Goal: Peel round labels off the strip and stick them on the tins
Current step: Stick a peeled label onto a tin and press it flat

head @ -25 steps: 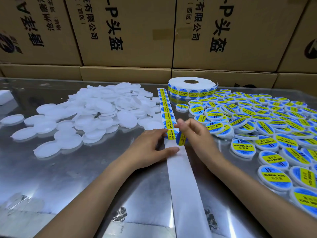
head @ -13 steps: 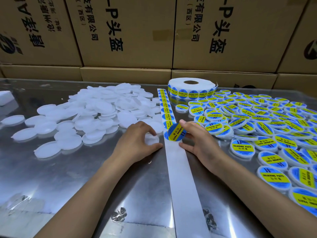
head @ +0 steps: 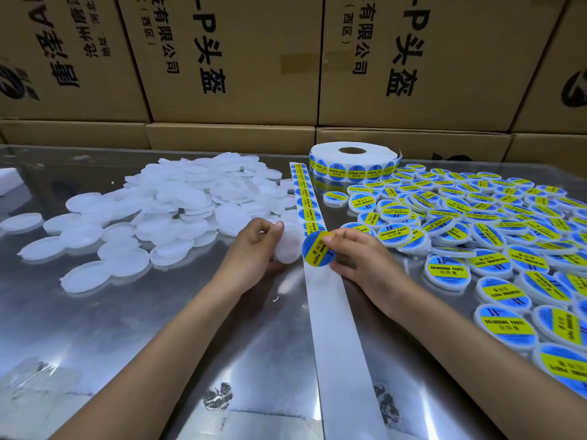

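- Brown cardboard boxes printed with black characters are standing stacked along the far edge of a shiny metal table
- A roll of labels is lying flat at the back of the table, its strip running toward the camera; the far part is carrying blue and yellow labels, the near part is showing bare white backing
- A heap of plain white tins is spreading over the left of the table, and labelled tins are crowding the right side, some overlapping
- The left hand is gripping one white tin just left of the strip, fingers curled round its edge
- The right hand is pinching a peeled round label at its edge, holding it over the strip, just beside the held tin; whether label and tin are touching cannot be told
- The left hand is covering part of the held tin, and the right thumb is covering a bit of the label
- A white object is being cut off at the left edge, and the labelled tins are running out of view on the right
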